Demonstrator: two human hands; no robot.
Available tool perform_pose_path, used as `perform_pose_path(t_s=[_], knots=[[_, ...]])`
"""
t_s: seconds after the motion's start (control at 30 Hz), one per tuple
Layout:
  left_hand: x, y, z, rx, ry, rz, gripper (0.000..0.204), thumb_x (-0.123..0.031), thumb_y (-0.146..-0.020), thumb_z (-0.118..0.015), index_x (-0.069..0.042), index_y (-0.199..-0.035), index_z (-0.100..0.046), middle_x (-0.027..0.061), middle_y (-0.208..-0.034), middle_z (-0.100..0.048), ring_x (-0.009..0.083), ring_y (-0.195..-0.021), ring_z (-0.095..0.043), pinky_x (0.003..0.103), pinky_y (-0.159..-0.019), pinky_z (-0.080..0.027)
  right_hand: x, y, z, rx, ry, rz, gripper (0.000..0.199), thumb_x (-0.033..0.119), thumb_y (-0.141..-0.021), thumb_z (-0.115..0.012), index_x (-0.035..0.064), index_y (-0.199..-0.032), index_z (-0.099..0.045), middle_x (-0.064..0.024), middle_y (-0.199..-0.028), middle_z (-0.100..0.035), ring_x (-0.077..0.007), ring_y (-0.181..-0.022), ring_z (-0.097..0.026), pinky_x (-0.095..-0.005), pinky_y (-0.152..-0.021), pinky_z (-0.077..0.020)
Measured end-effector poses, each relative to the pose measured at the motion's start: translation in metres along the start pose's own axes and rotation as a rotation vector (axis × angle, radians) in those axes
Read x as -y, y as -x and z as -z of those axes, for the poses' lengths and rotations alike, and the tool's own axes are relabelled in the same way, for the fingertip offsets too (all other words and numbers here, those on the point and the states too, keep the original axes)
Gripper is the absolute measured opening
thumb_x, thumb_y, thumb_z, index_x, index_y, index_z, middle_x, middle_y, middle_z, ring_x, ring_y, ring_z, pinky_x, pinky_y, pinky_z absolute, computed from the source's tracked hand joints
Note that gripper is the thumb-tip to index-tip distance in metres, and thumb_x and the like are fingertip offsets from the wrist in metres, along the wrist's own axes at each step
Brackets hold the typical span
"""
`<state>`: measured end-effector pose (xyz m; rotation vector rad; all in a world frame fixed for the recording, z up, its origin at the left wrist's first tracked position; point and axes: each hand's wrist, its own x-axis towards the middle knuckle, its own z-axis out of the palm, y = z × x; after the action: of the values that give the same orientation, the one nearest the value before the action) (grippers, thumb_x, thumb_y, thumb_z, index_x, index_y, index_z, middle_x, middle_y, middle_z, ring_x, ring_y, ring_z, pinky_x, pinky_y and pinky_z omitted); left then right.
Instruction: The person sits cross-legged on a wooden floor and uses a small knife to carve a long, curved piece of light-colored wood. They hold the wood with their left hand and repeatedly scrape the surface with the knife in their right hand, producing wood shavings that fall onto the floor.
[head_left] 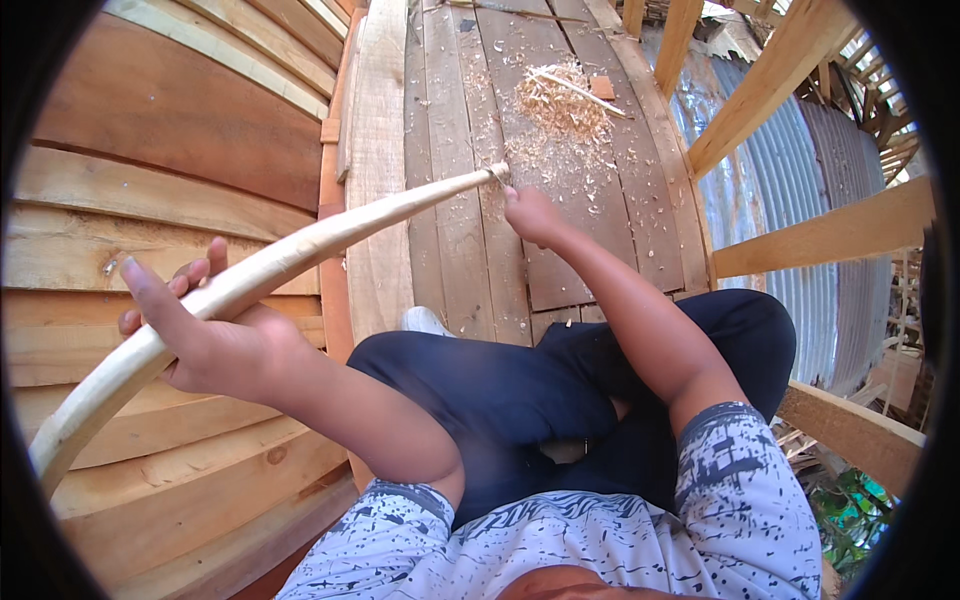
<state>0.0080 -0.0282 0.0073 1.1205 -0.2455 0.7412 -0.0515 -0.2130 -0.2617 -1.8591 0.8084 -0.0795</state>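
Observation:
A long, smooth, pale wooden pole (310,240) runs from the lower left up to the middle of the view, narrowing toward its far end. My left hand (215,335) supports its thicker part, the palm beneath and the fingers loosely curled round it. Beside the narrow tip, my right hand (535,217) is closed with thumb and fingers pressed together. A thin dark line shows at the tip near those fingers; whether it is a blade or a cord I cannot make out. My legs are folded in dark trousers (480,390) below the pole.
Curly wood shavings (565,105) lie heaped on the plank floor (445,200), with a thin stick (575,88) and a small reddish-brown block (602,88) on them. A board wall (180,190) stands at left. Wooden rails (825,228) and corrugated metal sheets (770,150) are at right.

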Motion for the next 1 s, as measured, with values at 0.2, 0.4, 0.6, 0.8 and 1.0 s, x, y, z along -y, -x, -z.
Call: perform_pose_path(t_s=[0.2, 0.4, 0.6, 0.8, 1.0], knots=[[0.007, 0.001, 0.015, 0.606, 0.337, -0.014, 0.05, -0.035, -0.078, -0.08, -0.014, -0.112, -0.05, 0.0006, -0.077, -0.055, 0.0181, -0.083, -0.064, 0.054, -0.091, -0.058, 0.008, 0.006, 0.004, 0.036, -0.094, -0.225, 0.052, 0.032, -0.1, -0.038, -0.0139, -0.095, -0.062, -0.0322, -0.088, -0.065, -0.0458, -0.081, -0.066, -0.0498, -0.073, -0.0538], [0.068, -0.004, 0.023, 1.105, 0.678, 0.142, 0.043, -0.044, -0.082, -0.073, -0.012, -0.102, -0.052, 0.002, -0.068, -0.055, 0.0237, -0.075, -0.064, 0.046, -0.073, -0.057, 0.011, 0.008, 0.009, 0.034, -0.141, -0.238, 0.051, 0.031, -0.1, -0.038, -0.013, -0.096, -0.063, -0.0339, -0.093, -0.065, -0.0466, -0.088, -0.065, -0.0512, -0.08, -0.0517], [0.081, -0.011, 0.023, 1.178, 0.806, 0.221, 0.036, -0.036, -0.094, -0.059, -0.011, -0.074, -0.044, 0.0047, -0.064, -0.055, 0.0182, -0.06, -0.056, 0.036, -0.056, -0.046, 0.078, 0.046, 0.008, 0.031, -0.028, 0.197, 0.047, 0.031, -0.1, -0.041, -0.0104, -0.093, -0.063, -0.0274, -0.081, -0.066, -0.0386, -0.074, -0.065, -0.0492, -0.072, -0.05], [0.075, -0.008, 0.015, 1.323, 0.839, 0.086, 0.031, -0.025, -0.091, -0.059, -0.009, -0.068, -0.044, 0.0066, -0.06, -0.053, 0.0201, -0.056, -0.056, 0.037, -0.055, -0.051, 0.052, 0.035, 0.029, 0.101, 0.111, 0.169, 0.042, 0.029, -0.1, -0.041, -0.0051, -0.096, -0.066, -0.0257, -0.086, -0.067, -0.0402, -0.084, -0.066, -0.0496, -0.078, -0.049], [0.073, -0.004, 0.021, 1.251, 0.802, 0.072, 0.029, -0.02, -0.088, -0.06, -0.006, -0.067, -0.046, 0.0084, -0.067, -0.052, 0.0207, -0.055, -0.055, 0.035, -0.053, -0.053, 0.096, 0.068, 0.028, 0.107, -0.004, 0.255, 0.041, 0.029, -0.099, -0.044, -0.0052, -0.088, -0.063, -0.0246, -0.078, -0.065, -0.0397, -0.075, -0.063, -0.0487, -0.073, -0.0474]])
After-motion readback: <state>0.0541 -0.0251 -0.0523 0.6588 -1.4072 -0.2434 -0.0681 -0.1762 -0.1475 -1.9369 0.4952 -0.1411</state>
